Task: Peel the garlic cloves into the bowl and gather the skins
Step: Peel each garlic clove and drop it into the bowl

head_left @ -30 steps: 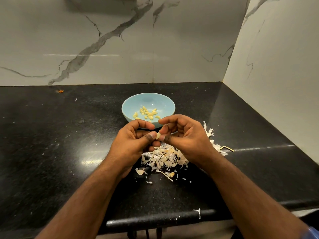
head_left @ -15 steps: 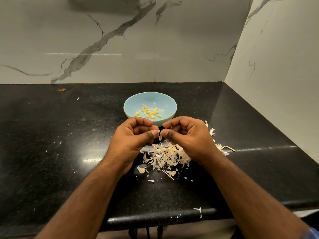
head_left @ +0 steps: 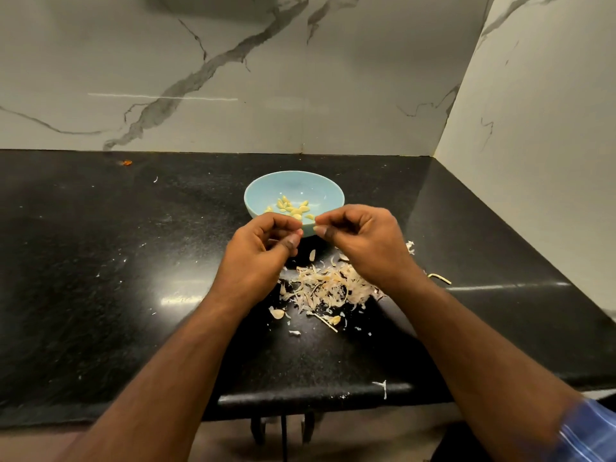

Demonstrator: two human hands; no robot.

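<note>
Both hands sit just in front of the bowl (head_left: 328,191), fingers curled. Your left hand (head_left: 263,251) has thumb pressed to fingertips, your right hand (head_left: 363,241) pinches too, but whether either holds a clove or skin, you can't tell; too small. Peeled cloves (head_left: 291,208) lie in the bowl, skin pile (head_left: 328,288) on the counter (head_left: 100,261) under your right wrist. Likely step: strip the last skin. Work over the pile so flakes drop there, then release the clove above the bowl, not its rim.
</note>
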